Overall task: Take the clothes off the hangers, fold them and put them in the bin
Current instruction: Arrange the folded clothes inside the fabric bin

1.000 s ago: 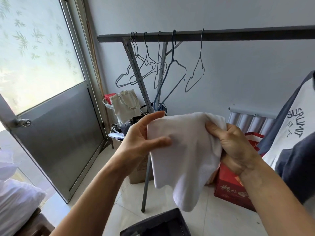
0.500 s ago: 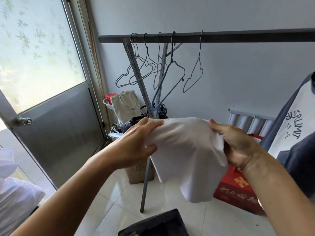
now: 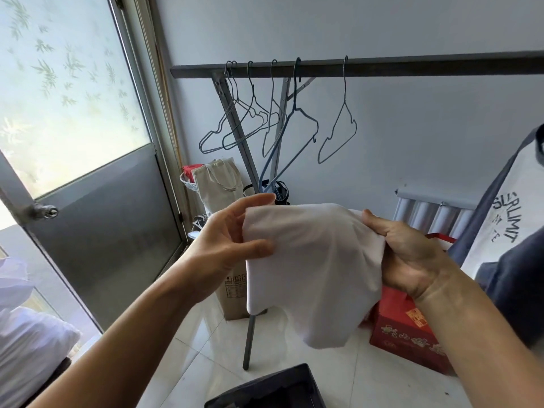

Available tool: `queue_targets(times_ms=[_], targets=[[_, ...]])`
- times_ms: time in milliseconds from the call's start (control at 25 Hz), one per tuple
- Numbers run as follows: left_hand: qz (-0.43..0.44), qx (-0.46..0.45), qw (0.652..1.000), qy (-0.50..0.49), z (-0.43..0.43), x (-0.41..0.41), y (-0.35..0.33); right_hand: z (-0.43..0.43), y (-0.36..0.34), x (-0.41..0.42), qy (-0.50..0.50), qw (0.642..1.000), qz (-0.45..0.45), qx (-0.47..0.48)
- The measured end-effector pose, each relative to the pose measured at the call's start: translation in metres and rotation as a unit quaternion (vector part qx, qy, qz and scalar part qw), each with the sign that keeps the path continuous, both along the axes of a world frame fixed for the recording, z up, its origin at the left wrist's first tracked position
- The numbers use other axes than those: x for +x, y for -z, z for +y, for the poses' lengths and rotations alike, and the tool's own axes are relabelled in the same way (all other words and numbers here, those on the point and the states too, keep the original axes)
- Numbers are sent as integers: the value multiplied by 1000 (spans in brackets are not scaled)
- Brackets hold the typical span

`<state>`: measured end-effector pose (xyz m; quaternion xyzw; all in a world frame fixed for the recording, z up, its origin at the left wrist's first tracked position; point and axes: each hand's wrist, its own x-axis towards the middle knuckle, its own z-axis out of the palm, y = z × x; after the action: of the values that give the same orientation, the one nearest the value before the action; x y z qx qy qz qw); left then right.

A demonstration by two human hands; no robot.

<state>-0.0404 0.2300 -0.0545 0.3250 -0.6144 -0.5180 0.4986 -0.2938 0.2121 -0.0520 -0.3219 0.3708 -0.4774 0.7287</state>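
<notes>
I hold a folded white garment point(image 3: 312, 269) in front of me at chest height. My left hand point(image 3: 226, 240) pinches its left edge between thumb and fingers. My right hand point(image 3: 409, 254) grips its right side, fingers hidden behind the cloth. The loose lower end droops toward the floor. Several bare wire hangers point(image 3: 265, 125) hang on the dark rail point(image 3: 382, 67) behind. A white and navy shirt with printed letters point(image 3: 500, 228) hangs at the right edge. The dark bin point(image 3: 273, 390) shows at the bottom edge, below the garment.
A metal door with frosted glass point(image 3: 88, 172) stands at the left. Under the rail are a canvas tote point(image 3: 217, 181), a cardboard box point(image 3: 234, 290) and a red gift box point(image 3: 406, 328). White bedding point(image 3: 26, 343) lies at the lower left. The floor is white tile.
My left hand has shifted its hold on the garment's left edge, the thumb now in front of the cloth. The garment stays held between both hands at about the same height.
</notes>
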Motion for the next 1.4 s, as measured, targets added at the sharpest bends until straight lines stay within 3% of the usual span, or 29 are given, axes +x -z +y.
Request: queue_targets(times_ms=[240, 440, 560, 720, 840, 920, 960, 1080, 1200, 1280, 1400], targets=[[-144, -164, 973, -73, 5, -9, -3, 3, -3, -2, -19, 999, -39, -4], [-352, -343, 855, -165, 0, -6, -13, 4, -3, -6, -23, 998, -49, -11], [-371, -367, 830, -195, -2, -5, -17, 4, -4, -9, -20, 998, -56, -6], [-339, -360, 840, -224, -7, -6, -19, 2, -2, -13, -12, 999, -42, -18], [-266, -287, 895, -213, -8, -9, -20, 6, -2, -10, -19, 996, -54, -63], [-143, -150, 961, -183, -2, -16, -19, 8, -2, -4, -27, 994, -27, -103], [-85, -69, 978, -180, 2, -19, -17, 7, -1, -1, -12, 993, 1, -116], [14, 93, 978, -188, 9, -21, -5, -7, 6, 9, 112, 978, 109, -138], [100, 181, 959, -192, 10, -18, 11, -18, 14, 22, 213, 919, 247, -222], [119, 214, 948, -205, 7, -13, 24, -25, 17, 29, 235, 897, 286, -243], [149, 253, 937, -191, 1, -3, 39, -44, 28, 41, 229, 896, 311, -219]])
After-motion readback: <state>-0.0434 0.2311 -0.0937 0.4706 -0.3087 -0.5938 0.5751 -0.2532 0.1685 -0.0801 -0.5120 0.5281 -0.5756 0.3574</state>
